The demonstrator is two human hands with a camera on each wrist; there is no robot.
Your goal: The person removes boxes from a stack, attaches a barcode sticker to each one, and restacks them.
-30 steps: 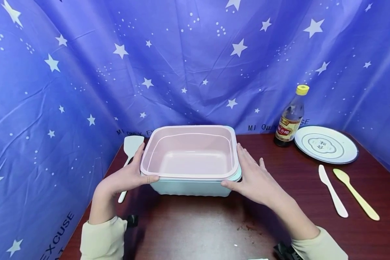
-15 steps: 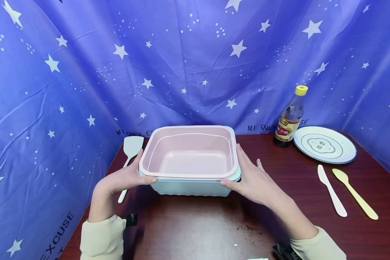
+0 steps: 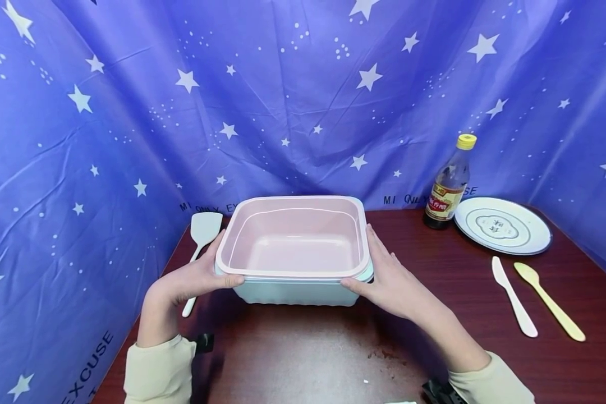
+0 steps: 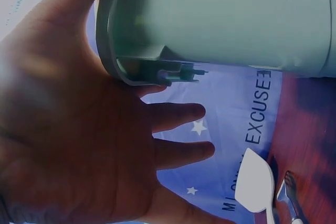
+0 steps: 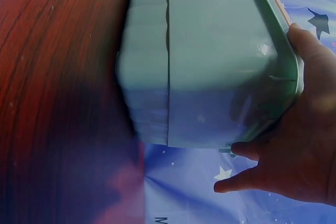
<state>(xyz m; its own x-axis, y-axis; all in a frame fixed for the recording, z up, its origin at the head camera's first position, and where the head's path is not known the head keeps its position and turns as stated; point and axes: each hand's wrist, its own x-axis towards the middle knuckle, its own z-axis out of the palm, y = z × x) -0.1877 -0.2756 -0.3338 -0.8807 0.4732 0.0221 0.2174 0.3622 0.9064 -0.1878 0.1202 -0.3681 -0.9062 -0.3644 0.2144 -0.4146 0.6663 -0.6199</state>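
A pink basin sits nested inside a pale green basin on the dark red table, in the middle near the back. My left hand holds the stack's left side, thumb over the front rim corner. In the left wrist view the green basin's rim lies against my left hand, whose fingers stretch straight beneath it. My right hand holds the right side the same way. The right wrist view shows the green basin with my right hand below its rim, thumb on the edge.
A white spatula lies just left of the basins. At the back right stand a yellow-capped bottle and a white plate. A white knife and yellow spoon lie on the right. Blue star cloth surrounds the table.
Both hands stay on the basin stack in the same hold. The whole view has drifted slightly; the basins have barely shifted.
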